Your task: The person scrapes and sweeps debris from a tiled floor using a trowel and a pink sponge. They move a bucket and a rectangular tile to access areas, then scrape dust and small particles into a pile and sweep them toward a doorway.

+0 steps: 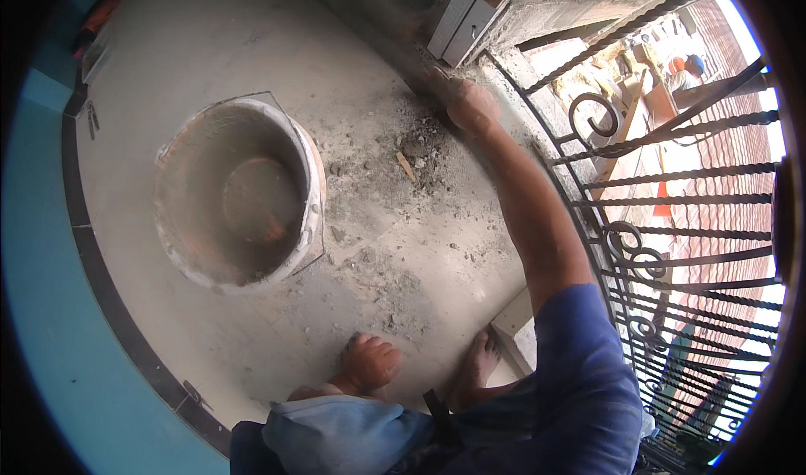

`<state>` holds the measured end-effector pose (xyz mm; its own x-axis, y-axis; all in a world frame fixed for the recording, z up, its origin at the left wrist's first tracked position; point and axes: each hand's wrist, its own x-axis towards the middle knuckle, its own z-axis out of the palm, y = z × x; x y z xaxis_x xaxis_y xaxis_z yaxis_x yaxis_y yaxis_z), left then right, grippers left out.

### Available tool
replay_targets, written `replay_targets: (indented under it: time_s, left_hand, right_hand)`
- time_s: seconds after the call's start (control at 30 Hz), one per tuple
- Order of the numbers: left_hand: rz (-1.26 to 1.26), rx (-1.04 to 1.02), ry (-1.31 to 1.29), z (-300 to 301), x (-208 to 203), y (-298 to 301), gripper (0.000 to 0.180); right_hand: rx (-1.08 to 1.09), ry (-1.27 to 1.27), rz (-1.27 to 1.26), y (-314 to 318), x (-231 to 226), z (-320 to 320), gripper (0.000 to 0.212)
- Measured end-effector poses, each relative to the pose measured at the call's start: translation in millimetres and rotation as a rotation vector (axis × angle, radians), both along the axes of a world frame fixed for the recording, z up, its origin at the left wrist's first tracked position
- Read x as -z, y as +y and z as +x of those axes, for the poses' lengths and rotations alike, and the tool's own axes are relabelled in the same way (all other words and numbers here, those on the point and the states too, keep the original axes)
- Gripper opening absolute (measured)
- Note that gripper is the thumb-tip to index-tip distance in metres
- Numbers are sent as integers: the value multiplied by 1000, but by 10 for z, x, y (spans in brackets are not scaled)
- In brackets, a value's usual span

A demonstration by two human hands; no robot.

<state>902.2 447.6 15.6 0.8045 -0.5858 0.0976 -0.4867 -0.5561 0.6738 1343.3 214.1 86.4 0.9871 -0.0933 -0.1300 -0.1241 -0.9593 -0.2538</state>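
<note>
My right arm (541, 223), in a blue sleeve, stretches forward beside the railing. At its end my right hand (473, 106) is closed, low by the base of the wall. Its fingertips are blurred, and what they grip is hidden from me. Just past them stand grey-white boards (460, 23). Grey rubble (424, 152) and a small wood chip (405, 166) lie on the floor below that hand. Near my knee my left hand (371, 363) is curled into a fist, with nothing showing in it. A mortar-crusted bucket (317, 173) with a wire handle stands to the left.
A black wrought-iron railing (672, 198) runs along the right, with a person (687, 76) and building materials beyond it. My bare foot (480, 359) is beside a pale block (516, 332). Dark skirting tiles (96, 282) edge the turquoise wall (50, 248) at left. Dust covers the floor.
</note>
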Motion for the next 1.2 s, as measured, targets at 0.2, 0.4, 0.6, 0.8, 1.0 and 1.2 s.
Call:
replay_targets:
  time_s: [0.2,0.4,0.6,0.8,1.0,1.2]
  left_hand:
    - [-35,20,2,37,-27,6,11]
    - [-62,-11,-11,-13,-14,19,17]
    - [-59,5,-26,17,-16,32,15]
    - [-48,24,8,-1,-20,34,15]
    - [-98,-29,-11,39,-38,17,15]
    - [-29,28,35,23,-59,37,14]
  right_hand:
    - [-61,144,128,-362,291,206,33]
    - [-49,95,272,-356,131,-86,20]
    - [-53,157,134,-282,22,-98,29]
    - [35,87,175,-359,-104,-303,23]
    - [51,180,172,-253,-22,-200,33]
    - [-179,178,-110,-31,57,-404,34]
